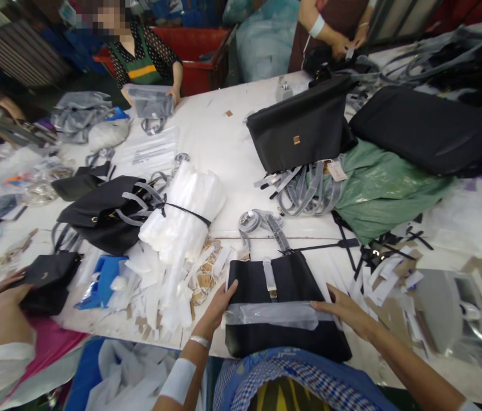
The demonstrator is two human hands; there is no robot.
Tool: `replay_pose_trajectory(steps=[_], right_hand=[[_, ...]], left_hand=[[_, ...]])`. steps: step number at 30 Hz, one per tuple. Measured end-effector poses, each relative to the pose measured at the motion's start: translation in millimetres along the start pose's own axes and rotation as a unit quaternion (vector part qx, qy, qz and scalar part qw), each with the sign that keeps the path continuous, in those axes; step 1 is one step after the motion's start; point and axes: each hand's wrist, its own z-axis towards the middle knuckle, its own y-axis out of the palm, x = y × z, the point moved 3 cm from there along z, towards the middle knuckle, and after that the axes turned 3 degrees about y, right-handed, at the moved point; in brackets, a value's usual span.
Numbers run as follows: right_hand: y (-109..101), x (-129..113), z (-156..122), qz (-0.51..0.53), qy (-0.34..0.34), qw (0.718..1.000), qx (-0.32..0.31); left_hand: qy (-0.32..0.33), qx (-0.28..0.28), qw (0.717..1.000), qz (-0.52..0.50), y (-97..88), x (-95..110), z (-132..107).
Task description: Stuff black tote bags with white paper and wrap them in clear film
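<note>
A black handbag (pixel 283 341) stands at the table's near edge, against my body. My left hand (pixel 220 301) grips its left side, thumb at the front edge and the other fingers partly hidden. On the right side my right hand (pixel 340 308) holds the bag, its thumb on a translucent plastic strip (pixel 275 315) that lies across the front. A short plastic-wrapped tab (pixel 269 273) with a gold clasp hangs down the upper front. Behind the bag, a coiled plastic-wrapped strap (pixel 254 221) lies on the table.
A tied bundle of white film (pixel 181 211) and loose paper tags (pixel 206 271) lie left. More black bags (pixel 108 214) sit beyond them. A large black bag (pixel 298 128) and green plastic (pixel 388 180) are right. Co-workers handle bags at left, far side and upper right.
</note>
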Motion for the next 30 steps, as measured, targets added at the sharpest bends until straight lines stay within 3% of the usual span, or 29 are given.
replay_pose_trajectory(steps=[4,10,12,15,17,19,23,27,30], right_hand=[[-12,-18,-5,0.013,0.008,0.999,0.051],[-26,-42,1,0.077,-0.023,0.996,0.040],[-29,-51,3,0.089,-0.020,0.995,0.029],[-32,-61,5,0.109,0.001,0.994,0.003],[-36,-66,6,0.121,0.014,0.993,-0.006],[-39,-70,5,0.126,0.028,0.992,0.002],[-38,-80,1,0.159,0.049,0.986,-0.017],[-34,-90,-3,0.225,0.077,0.970,-0.059],[-39,-95,-3,0.234,0.073,0.968,-0.058]], left_hand=[[0.013,0.034,0.999,0.012,-15.5,-1,2],[0.076,0.099,0.989,0.081,-49.8,-10,-12],[0.160,0.099,0.962,0.197,-52.3,-8,-19],[0.279,0.057,0.877,0.387,-45.8,-7,-24],[0.297,0.028,0.848,0.438,-44.0,-12,-24],[0.298,0.014,0.839,0.456,-46.0,-18,-23],[0.330,0.018,0.853,0.404,-50.0,-17,-24],[0.337,0.051,0.907,0.248,-46.5,8,-21],[0.305,0.064,0.929,0.200,-44.0,25,-19]])
